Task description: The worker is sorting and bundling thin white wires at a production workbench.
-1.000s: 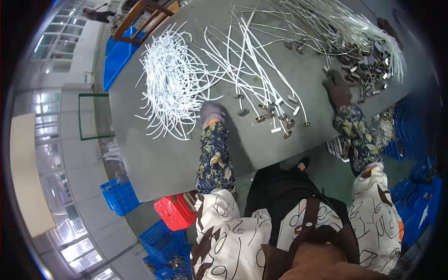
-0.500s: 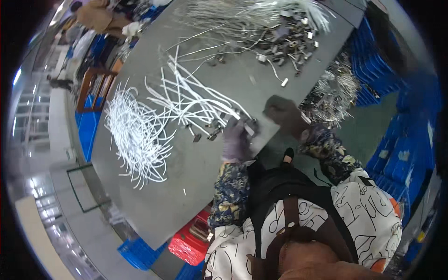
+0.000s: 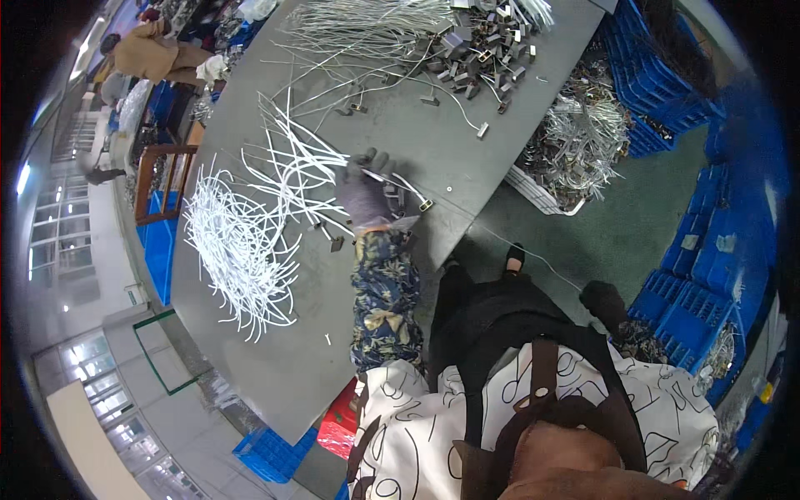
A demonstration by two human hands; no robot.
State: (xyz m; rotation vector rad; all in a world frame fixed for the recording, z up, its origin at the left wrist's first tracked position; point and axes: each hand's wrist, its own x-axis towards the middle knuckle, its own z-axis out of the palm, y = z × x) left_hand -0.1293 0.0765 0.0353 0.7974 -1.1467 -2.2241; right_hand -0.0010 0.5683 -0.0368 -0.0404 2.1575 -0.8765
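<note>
My left hand (image 3: pixel 365 193), in a grey glove, is closed over white cables (image 3: pixel 307 160) near the middle of the grey table. One cable end with a small metal connector (image 3: pixel 427 205) sticks out to the right of its fingers. My right hand (image 3: pixel 603 305), in a dark glove, is low at the right beside my body, away from the table. Its fingers look closed on a thin pale wire (image 3: pixel 542 260), which runs taut-looking toward the table edge near the left hand. A few dark connectors (image 3: pixel 337 244) lie by my left wrist.
A heap of white cables (image 3: pixel 242 250) lies on the table (image 3: pixel 267 392) at the left. Dark connectors (image 3: pixel 471 58) with grey wires pile up at the far side. A white crate (image 3: pixel 542 193) of wires and stacked blue crates (image 3: pixel 683 308) stand at the right. Another person (image 3: pixel 150 54) is far left.
My right hand has swung from the table edge down to the right, drawing out a thin wire. My left hand has moved left and away from my body over the cables.
</note>
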